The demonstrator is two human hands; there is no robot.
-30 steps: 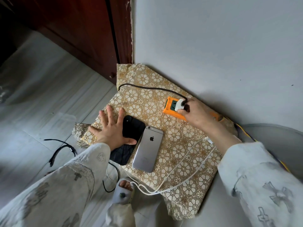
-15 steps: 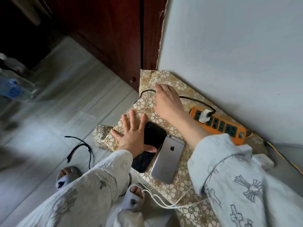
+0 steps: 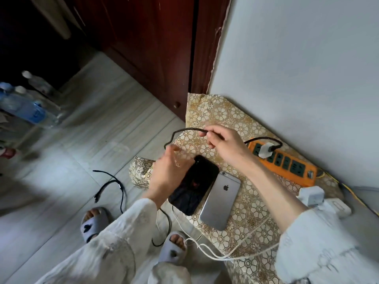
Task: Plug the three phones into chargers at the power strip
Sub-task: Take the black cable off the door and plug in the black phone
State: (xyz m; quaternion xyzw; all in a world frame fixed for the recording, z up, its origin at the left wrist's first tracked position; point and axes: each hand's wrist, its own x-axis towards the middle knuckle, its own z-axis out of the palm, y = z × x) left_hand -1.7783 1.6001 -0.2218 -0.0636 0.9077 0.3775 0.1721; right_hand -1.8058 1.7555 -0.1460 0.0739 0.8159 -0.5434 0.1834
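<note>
Black cable (image 3: 184, 131) pinched in right hand (image 3: 223, 144), lifted above patterned cloth (image 3: 242, 124), running back to white charger (image 3: 265, 149) in orange power strip (image 3: 287, 163), blurred left hand (image 3: 170, 171) below, grip unclear, over black phone (image 3: 194, 185) beside silver phone (image 3: 221, 199).

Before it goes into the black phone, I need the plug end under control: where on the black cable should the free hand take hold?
Pinch the black cable near its loose end, which hangs down at the left above the black phone. Come from the left with the left hand. The right hand already holds the raised middle, so the short tail droops free there.
</note>
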